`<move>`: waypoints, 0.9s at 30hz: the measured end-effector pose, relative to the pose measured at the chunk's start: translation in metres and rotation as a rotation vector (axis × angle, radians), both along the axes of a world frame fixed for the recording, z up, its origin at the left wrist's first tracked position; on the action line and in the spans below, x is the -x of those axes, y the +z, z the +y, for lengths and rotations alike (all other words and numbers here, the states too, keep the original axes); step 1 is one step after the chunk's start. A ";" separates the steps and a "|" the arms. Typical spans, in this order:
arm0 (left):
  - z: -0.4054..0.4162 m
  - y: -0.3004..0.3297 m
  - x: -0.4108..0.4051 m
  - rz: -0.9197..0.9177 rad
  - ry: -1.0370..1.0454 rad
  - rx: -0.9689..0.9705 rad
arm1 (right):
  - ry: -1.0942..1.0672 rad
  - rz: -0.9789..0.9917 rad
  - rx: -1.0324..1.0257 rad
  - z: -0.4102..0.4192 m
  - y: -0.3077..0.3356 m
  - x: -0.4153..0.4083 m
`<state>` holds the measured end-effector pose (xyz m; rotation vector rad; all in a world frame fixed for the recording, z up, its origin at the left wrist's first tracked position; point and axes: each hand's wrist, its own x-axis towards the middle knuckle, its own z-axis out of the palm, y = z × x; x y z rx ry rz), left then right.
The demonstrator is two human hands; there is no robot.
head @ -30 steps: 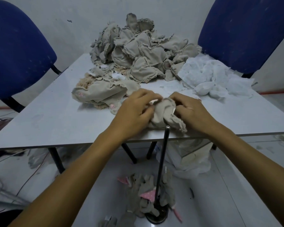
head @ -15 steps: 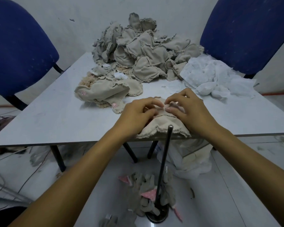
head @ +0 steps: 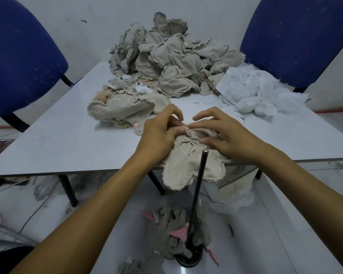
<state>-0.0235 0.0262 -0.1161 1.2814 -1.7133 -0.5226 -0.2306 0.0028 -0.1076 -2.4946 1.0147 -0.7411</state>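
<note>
**Beige piece went from a scrunched wad to spread flat at the table edge**

A sec ago the beige piece [head: 188, 165] was balled up btw both hands. By this frame it lay flattened at 6 o'clock on the table [head: 67, 139], its lower lobes drooping over the edge by the black rod [head: 198, 190]. The left hand [head: 158, 135] pinched its top seam, while the right hand [head: 230, 137] wasn't gripping, just pressing w/ fairly straight fingers. IMO that meant smoothing was about done. No real bins on top: the beige pile [head: 166, 62] at 12 and the white cloth heap [head: 259, 91] at 2 sat loose. There was a white sack [head: 234, 196] under the table, contents unclear.
</note>
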 end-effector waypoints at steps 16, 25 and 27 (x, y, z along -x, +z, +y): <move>-0.001 0.013 0.000 -0.260 -0.273 -0.279 | -0.189 -0.204 -0.113 0.001 0.000 -0.015; 0.001 0.025 0.013 -0.096 -0.224 -0.153 | 0.034 -0.039 -0.420 0.011 0.020 0.004; 0.005 0.029 0.011 -0.117 -0.324 -0.245 | -0.025 -0.140 -0.317 0.011 0.017 0.001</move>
